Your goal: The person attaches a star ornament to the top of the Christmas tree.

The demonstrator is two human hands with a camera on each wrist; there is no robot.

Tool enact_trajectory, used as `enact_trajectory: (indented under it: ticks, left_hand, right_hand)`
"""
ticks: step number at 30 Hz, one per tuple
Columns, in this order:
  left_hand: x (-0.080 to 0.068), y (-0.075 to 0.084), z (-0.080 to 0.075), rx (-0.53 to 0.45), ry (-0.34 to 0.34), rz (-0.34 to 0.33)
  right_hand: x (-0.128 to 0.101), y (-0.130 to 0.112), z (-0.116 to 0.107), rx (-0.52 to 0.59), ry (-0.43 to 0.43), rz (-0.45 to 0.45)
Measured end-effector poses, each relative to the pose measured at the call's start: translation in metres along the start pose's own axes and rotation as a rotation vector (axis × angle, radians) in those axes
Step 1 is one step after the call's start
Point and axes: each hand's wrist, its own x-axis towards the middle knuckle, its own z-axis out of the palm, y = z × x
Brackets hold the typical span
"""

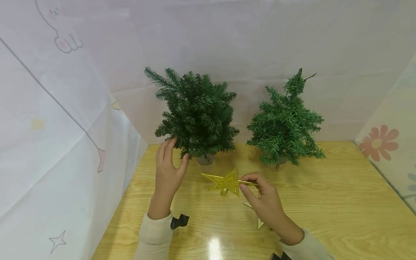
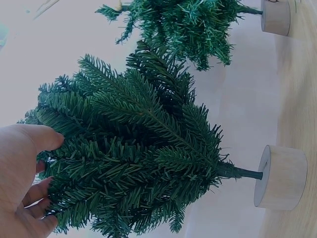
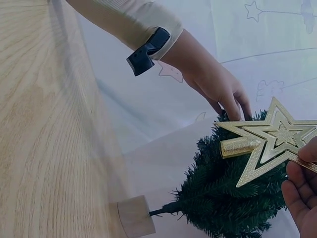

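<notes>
Gold star (image 3: 283, 133) | right fingers (image 1: 248, 194) pinch one tip | left fingers (image 2: 45, 138) wide, touching darker tree (image 2: 133, 153)

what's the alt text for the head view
A right hand pinches a gold star above a wooden table while the left hand touches one green tree. Another tree stands to the right; a second star lies below that hand.

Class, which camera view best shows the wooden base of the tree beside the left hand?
The left wrist view: the wooden base shows whole and close up, with the trunk entering it. The head view looks down on it, partly hidden by branches; the right wrist view shows it at the bottom edge of the frame.
</notes>
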Motion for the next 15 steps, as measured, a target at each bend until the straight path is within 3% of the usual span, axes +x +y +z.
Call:
enact_trajectory:
  ticks: [15]
  left_hand:
    - [0.0008,0.0010,0.0005,0.000,0.002,0.000]
  right_hand:
    - [0.0011,-0.0017,-0.0032,0.077,0.021,-0.033]
